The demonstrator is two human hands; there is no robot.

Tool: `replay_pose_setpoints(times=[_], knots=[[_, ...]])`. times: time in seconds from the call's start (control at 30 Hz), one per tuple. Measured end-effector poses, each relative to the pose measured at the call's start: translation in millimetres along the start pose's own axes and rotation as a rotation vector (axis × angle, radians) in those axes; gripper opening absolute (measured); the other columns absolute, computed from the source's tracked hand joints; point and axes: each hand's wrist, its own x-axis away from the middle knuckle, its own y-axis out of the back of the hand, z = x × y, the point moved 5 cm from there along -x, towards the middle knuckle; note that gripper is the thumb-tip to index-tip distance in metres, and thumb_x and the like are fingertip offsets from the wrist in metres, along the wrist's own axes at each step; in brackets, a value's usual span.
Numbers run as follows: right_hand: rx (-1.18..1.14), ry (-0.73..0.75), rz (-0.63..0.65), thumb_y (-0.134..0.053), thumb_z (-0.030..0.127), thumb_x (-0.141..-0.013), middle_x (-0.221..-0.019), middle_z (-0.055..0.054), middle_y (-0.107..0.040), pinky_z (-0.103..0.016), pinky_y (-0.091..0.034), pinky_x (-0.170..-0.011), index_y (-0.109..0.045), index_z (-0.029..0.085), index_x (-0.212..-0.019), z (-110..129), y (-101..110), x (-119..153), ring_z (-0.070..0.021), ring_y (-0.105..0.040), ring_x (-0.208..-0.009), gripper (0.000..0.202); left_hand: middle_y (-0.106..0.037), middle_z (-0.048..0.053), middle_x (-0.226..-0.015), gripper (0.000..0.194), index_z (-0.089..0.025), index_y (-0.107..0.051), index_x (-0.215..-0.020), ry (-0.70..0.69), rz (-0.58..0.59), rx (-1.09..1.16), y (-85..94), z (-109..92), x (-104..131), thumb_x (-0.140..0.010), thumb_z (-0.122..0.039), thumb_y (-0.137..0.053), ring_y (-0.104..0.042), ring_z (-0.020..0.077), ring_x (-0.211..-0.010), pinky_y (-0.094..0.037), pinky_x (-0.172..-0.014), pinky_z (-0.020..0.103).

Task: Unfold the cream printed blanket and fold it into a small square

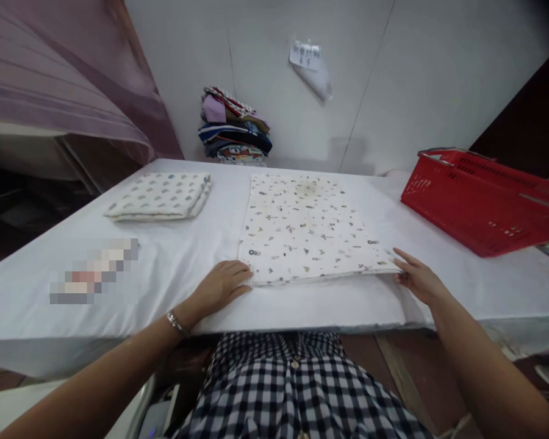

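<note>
A white cloth (302,235) with small scattered prints lies folded in layers on the white-covered table, its near edge facing me. My left hand (224,281) is at the near left corner, fingers together over the edge and thumb beside it. At the near right corner, my right hand (416,277) pinches the cloth between thumb and fingers, index finger stretched out. That corner is drawn outward and slightly raised. A brownish stain shows near the cloth's far edge.
A folded cloth with grey cloud-like prints (165,196) lies at the left, above a pixelated patch (96,271). A stack of folded clothes (235,128) stands at the back by the wall. A red basket (480,201) sits at the right.
</note>
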Motion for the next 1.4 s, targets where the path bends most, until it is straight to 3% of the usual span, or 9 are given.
replay_pose_setpoints(times=[0.17,0.37,0.53,0.87,1.07,1.23,1.4], knots=[[-0.075,0.006,0.093,-0.075,0.027,-0.066,-0.087,0.000,-0.068,-0.018,-0.050,-0.049,-0.069,0.024,-0.098,-3,-1,-7,-0.0085,-0.056,-0.055,0.033,-0.062,0.007,-0.108,0.026,-0.019,-0.058,-0.111,-0.029,-0.012,-0.051,5.9,-7,2,-0.090,-0.030,-0.049,-0.054,0.0219,-0.103,-0.044,-0.091,0.042],[-0.127,0.044,0.142,-0.076,0.032,-0.065,-0.072,0.002,-0.066,-0.016,-0.052,-0.049,-0.070,0.024,-0.086,5,-8,-7,-0.0082,-0.057,-0.053,0.023,-0.060,0.006,-0.117,0.046,-0.023,-0.049,-0.126,-0.015,-0.041,-0.085,10.1,-12,8,-0.084,-0.008,-0.041,-0.053,0.0212,-0.109,-0.037,-0.100,0.046],[-0.223,0.058,0.115,-0.075,0.030,-0.066,-0.068,0.001,-0.064,-0.017,-0.053,-0.048,-0.069,0.024,-0.081,11,-11,-10,-0.0100,-0.057,-0.053,0.017,-0.062,0.006,-0.109,0.052,-0.023,-0.054,-0.120,0.028,-0.037,-0.084,11.2,-15,5,-0.077,0.001,-0.036,-0.054,0.0209,-0.102,-0.040,-0.093,0.044],[-0.346,0.073,0.076,-0.073,0.021,-0.068,-0.071,0.001,-0.064,-0.017,-0.056,-0.051,-0.067,0.023,-0.088,18,-12,-14,-0.0108,-0.061,-0.058,0.022,-0.062,0.006,-0.096,0.033,-0.020,-0.057,-0.110,0.030,-0.069,-0.119,5.5,-13,3,-0.087,-0.007,-0.037,-0.055,0.0199,-0.094,-0.043,-0.085,0.038],[-0.343,0.026,0.111,-0.072,0.021,-0.065,-0.074,-0.001,-0.067,-0.018,-0.056,-0.055,-0.069,0.023,-0.090,23,-12,-6,-0.0130,-0.064,-0.065,0.025,-0.060,0.007,-0.089,0.037,-0.018,-0.058,-0.107,-0.003,-0.125,-0.159,-3.7,-1,-3,-0.083,-0.002,-0.034,-0.054,0.0189,-0.086,-0.045,-0.080,0.037],[-0.280,0.055,0.185,-0.079,0.018,-0.055,-0.093,-0.002,-0.069,-0.020,-0.056,-0.062,-0.068,0.025,-0.099,23,-11,6,-0.0161,-0.065,-0.084,0.046,-0.059,0.006,-0.082,0.035,-0.016,-0.059,-0.097,0.031,-0.130,-0.179,-2.6,4,-13,-0.077,0.000,-0.034,-0.054,0.0184,-0.080,-0.046,-0.075,0.035],[-0.145,0.183,0.125,-0.081,0.018,-0.050,-0.091,-0.002,-0.069,-0.022,-0.055,-0.069,-0.064,0.025,-0.106,24,-13,13,-0.0175,-0.064,-0.089,0.059,-0.062,0.007,-0.088,0.038,-0.017,-0.058,-0.100,0.115,-0.167,-0.139,7.8,9,-15,-0.070,-0.001,-0.039,-0.056,0.0191,-0.082,-0.047,-0.076,0.035]])
